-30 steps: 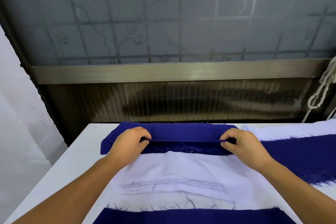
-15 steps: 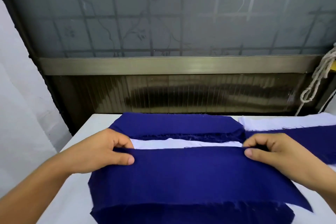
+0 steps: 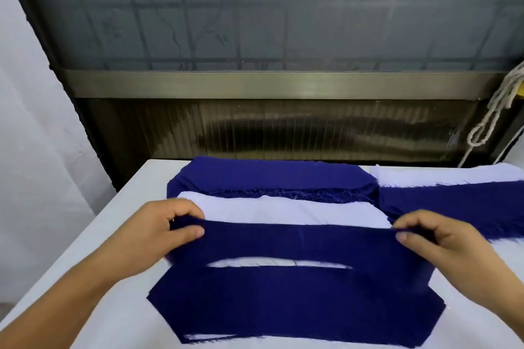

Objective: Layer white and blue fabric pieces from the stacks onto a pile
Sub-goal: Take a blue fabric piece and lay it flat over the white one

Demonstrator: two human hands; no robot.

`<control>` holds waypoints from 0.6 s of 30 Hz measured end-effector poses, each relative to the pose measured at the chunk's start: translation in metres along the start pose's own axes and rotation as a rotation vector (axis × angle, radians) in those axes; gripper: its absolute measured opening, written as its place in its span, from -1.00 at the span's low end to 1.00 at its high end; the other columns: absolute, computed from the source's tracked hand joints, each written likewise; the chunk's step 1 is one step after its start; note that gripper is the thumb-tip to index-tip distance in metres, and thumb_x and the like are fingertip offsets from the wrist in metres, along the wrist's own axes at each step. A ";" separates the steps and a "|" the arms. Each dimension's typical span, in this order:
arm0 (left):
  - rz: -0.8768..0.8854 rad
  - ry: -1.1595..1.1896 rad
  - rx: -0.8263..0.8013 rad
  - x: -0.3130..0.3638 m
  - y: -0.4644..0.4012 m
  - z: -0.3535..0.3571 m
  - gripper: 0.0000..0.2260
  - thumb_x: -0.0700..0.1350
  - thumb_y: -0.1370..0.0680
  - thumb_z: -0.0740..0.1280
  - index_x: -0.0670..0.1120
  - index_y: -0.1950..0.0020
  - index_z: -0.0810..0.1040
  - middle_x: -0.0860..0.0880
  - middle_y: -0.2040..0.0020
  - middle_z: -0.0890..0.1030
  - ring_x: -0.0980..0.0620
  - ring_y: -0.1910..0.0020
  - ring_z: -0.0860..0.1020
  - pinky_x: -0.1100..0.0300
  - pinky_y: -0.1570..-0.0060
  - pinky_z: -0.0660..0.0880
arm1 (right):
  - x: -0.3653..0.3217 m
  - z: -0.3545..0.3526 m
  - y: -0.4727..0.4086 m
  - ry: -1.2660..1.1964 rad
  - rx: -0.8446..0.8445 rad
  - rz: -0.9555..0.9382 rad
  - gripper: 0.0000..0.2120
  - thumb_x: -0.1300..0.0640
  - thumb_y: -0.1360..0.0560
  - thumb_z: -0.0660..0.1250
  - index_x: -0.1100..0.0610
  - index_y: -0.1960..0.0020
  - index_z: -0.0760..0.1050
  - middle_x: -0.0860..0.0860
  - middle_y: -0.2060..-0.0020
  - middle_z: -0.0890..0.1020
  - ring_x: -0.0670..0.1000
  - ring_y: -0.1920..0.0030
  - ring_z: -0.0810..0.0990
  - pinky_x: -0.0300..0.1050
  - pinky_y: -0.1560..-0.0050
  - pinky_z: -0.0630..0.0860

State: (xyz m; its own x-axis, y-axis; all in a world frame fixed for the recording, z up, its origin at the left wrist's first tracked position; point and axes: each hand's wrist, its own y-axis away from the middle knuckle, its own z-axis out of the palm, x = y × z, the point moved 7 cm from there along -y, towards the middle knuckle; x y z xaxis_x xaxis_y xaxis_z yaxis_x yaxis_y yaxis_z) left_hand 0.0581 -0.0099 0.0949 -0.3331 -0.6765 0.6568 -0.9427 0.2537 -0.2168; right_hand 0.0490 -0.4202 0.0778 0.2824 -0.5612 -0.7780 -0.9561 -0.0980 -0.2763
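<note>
On the white table, left hand and right hand each pinch 1 blue fabric piece over the white piece.

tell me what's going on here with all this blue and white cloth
A person is stacking cut fabric on a white table. The left hand and right hand each pinch a far corner of a blue fabric piece, holding its far edge up over the pile while its near part drapes down. A white piece shows just beyond that edge, with a blue stack behind it. More blue and white fabric lies to the right.
</note>
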 end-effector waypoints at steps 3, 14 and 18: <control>0.212 -0.200 0.270 0.017 0.019 -0.008 -0.95 0.02 -0.51 0.36 0.20 0.10 0.55 0.22 0.09 0.58 0.20 0.11 0.56 0.46 0.16 0.42 | -0.017 -0.007 0.019 0.270 0.203 -0.412 -0.88 -0.05 -0.60 0.24 -0.12 0.04 0.55 -0.23 0.04 0.61 -0.21 0.01 0.58 -0.41 0.05 0.45; 0.393 -0.474 0.091 -0.023 0.080 0.080 -0.79 -0.05 -0.39 0.23 -0.02 0.24 0.67 0.14 0.08 0.65 0.25 0.00 0.48 0.47 -0.13 0.30 | 0.029 0.048 0.065 0.516 -0.057 -0.604 -0.51 -0.09 -0.65 0.04 0.04 0.18 0.66 -0.18 0.03 0.64 -0.25 -0.05 0.52 -0.34 -0.10 0.46; 0.482 -0.542 0.134 -0.013 0.081 0.080 -0.76 -0.13 -0.42 0.21 -0.03 0.27 0.67 0.12 0.23 0.63 0.21 0.17 0.49 0.35 0.07 0.41 | 0.024 0.049 0.067 0.548 -0.044 -0.616 -0.49 -0.06 -0.66 0.00 0.04 0.21 0.65 -0.17 0.05 0.65 -0.24 -0.04 0.52 -0.34 -0.07 0.46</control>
State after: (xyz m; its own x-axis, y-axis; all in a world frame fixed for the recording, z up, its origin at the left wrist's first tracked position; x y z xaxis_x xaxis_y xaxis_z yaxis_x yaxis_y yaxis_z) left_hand -0.0159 -0.0359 0.0109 -0.6415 -0.7667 0.0249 -0.6720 0.5461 -0.5002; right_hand -0.0043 -0.3999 0.0134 0.6896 -0.7165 -0.1055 -0.6477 -0.5450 -0.5324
